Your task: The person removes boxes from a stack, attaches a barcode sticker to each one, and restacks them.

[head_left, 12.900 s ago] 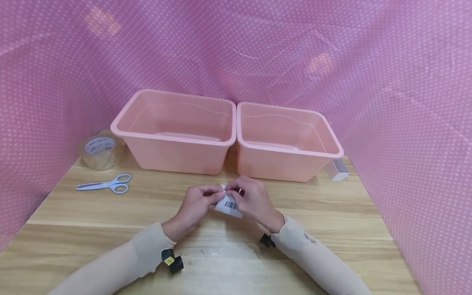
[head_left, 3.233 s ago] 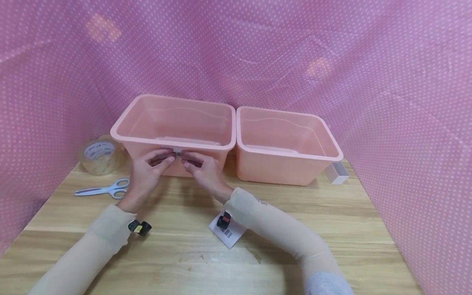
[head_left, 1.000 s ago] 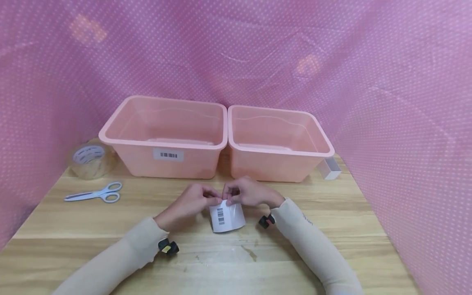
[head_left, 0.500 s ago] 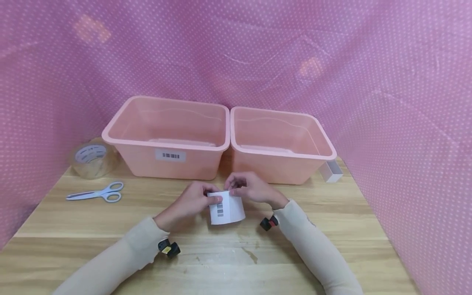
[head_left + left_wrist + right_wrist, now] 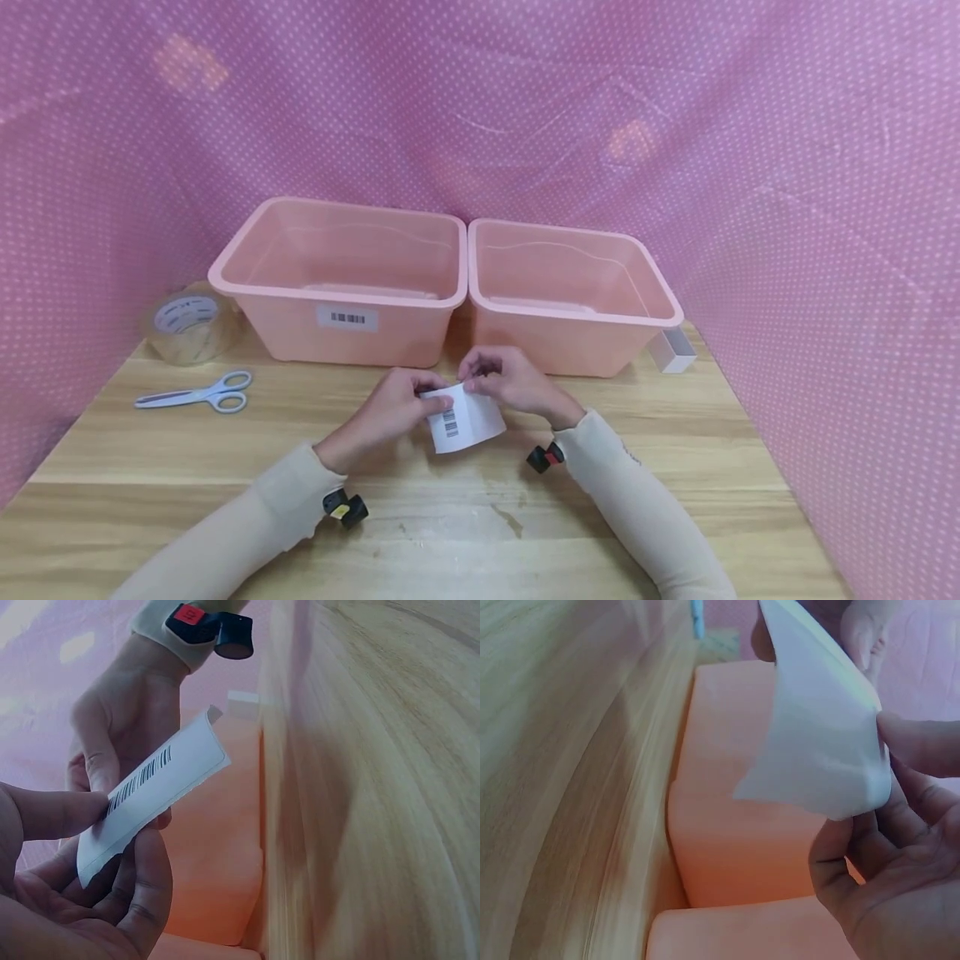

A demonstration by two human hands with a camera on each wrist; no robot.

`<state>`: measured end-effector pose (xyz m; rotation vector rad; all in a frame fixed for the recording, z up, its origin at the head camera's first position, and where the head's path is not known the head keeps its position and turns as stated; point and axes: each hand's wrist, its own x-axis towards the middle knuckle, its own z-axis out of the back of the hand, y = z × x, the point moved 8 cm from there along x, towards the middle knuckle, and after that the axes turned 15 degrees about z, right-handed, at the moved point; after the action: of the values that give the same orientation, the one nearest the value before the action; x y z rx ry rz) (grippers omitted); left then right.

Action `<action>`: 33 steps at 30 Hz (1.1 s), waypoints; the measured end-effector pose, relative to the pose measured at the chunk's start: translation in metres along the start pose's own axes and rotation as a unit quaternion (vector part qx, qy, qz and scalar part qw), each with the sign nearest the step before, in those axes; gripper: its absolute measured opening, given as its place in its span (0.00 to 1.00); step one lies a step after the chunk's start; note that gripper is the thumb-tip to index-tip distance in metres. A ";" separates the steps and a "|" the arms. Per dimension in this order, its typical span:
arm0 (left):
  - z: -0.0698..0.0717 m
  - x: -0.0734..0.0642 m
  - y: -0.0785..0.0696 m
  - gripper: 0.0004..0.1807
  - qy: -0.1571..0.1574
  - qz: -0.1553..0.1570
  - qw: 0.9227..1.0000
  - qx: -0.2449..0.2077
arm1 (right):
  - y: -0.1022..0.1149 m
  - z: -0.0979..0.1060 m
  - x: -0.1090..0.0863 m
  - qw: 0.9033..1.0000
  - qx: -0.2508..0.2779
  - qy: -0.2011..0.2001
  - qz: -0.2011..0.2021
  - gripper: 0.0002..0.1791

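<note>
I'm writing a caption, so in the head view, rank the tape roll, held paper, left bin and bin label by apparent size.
Largest to smallest:
Left bin
Tape roll
Held paper, partly covered
Bin label

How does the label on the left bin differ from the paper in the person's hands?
The label lies flat on the front of the left bin; the paper is held between the left hand and right hand. In the head view, the label's barcode runs across, while the paper's runs nearly up and down. The label looks flat; the paper bends. Both are white with black barcodes.
</note>
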<state>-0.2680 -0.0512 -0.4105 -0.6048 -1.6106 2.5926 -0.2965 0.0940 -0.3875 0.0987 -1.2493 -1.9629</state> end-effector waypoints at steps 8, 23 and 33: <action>0.001 -0.001 0.002 0.11 -0.009 0.013 1.000 -0.017 | 0.017 0.007 0.001 0.985 -0.138 -0.060 0.084 0.09; 0.005 -0.005 -0.005 0.11 -0.044 -0.044 0.998 -0.021 | 0.022 0.000 -0.002 0.985 -0.139 -0.088 0.052 0.08; 0.005 0.002 0.005 0.17 0.005 -0.007 0.993 -0.116 | 0.027 0.000 -0.001 0.979 -0.160 -0.105 0.074 0.09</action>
<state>-0.2709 -0.0575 -0.4139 -0.6132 -1.9201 2.4060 -0.2801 0.0892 -0.3670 -0.3625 -1.0197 -2.0553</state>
